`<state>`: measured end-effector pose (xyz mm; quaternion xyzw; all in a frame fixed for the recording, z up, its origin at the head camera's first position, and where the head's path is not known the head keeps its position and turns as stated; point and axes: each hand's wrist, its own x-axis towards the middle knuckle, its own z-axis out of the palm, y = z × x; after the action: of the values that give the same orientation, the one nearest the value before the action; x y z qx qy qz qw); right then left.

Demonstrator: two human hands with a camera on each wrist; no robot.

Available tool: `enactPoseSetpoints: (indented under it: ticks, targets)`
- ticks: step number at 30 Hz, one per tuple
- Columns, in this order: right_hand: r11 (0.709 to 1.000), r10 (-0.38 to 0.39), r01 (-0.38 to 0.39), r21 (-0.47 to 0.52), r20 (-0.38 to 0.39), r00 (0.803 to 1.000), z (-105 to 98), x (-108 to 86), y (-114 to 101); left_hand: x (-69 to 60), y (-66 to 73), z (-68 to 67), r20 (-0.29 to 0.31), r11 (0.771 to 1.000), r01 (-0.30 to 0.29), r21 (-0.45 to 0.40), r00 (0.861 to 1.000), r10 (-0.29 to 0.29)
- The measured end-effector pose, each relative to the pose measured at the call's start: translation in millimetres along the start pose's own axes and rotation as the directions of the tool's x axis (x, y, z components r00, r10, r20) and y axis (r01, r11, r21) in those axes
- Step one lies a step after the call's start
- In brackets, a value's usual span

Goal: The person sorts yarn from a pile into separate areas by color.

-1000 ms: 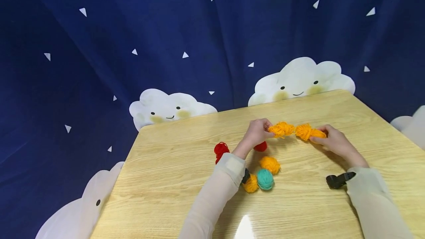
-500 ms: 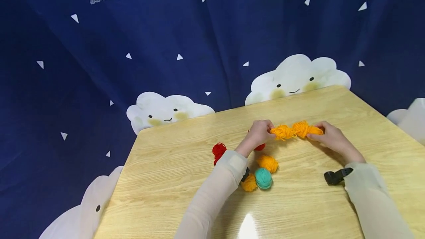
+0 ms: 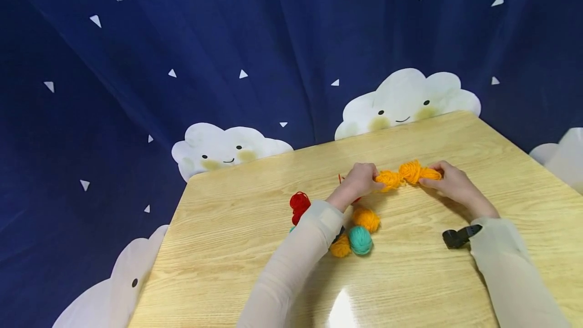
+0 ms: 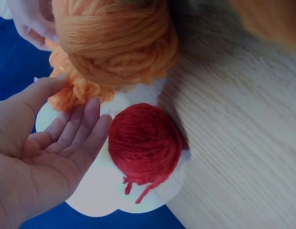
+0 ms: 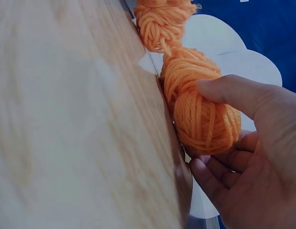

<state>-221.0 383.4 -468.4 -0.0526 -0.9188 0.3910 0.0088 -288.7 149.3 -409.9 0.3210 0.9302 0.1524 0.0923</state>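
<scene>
My left hand (image 3: 360, 181) pinches the left end of an orange yarn ball (image 3: 388, 181) near the table's back half. In the left wrist view its thumb lies above that yarn (image 4: 74, 93), with the fingers below. My right hand (image 3: 455, 186) grips a second, two-lobed orange yarn ball (image 3: 412, 172). The right wrist view has the thumb across this ball (image 5: 205, 119) and the fingers under it. Both orange balls meet end to end between the hands. A red yarn ball (image 4: 145, 143) sits just beside the left hand, mostly hidden by it in the head view.
More yarn lies on the wooden table (image 3: 237, 247) around the left forearm: red yarn (image 3: 299, 206), two orange balls, one at the back (image 3: 366, 220) and one in front (image 3: 340, 246), and a teal ball (image 3: 361, 240). Another teal bit (image 3: 292, 229) shows past the sleeve. Behind hangs a blue curtain (image 3: 227, 29).
The hands have come closer together, closing the small gap between the two held orange balls. Both hands keep their hold. The head view has shifted slightly.
</scene>
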Motion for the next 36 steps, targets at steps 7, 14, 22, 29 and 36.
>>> enactPoseSetpoints:
  ticks: [7, 14, 22, 29, 36]
  targets:
    - [1.000, 0.007, -0.007, 0.001, 0.004, 1.000, -2, -0.4, -3, 0.4, 5.6, -0.9, 0.015, 1.000, 0.000, 0.030, 1.000, -0.001]
    - [1.000, 0.007, -0.007, -0.007, -0.002, 1.000, -1, 1.3, -2, 3.0, 7.1, 0.2, 0.067, 1.000, -0.019, 0.020, 0.998, 0.017]
    - [1.000, 0.010, -0.010, -0.013, -0.002, 1.000, 0, 0.9, -1, -1.7, 4.8, -1.0, 0.098, 0.998, -0.067, -0.015, 0.993, 0.068]
    - [1.000, 0.011, -0.011, -0.021, 0.005, 1.000, 2, 0.4, 0, -9.9, 0.7, -9.6, 0.143, 0.991, -0.093, -0.094, 0.984, 0.106]
    - [0.999, -0.003, 0.003, -0.035, 0.001, 1.000, -1, 0.5, 1, -20.1, -9.8, -24.4, 0.084, 0.914, -0.181, -0.362, 0.971, 0.226]
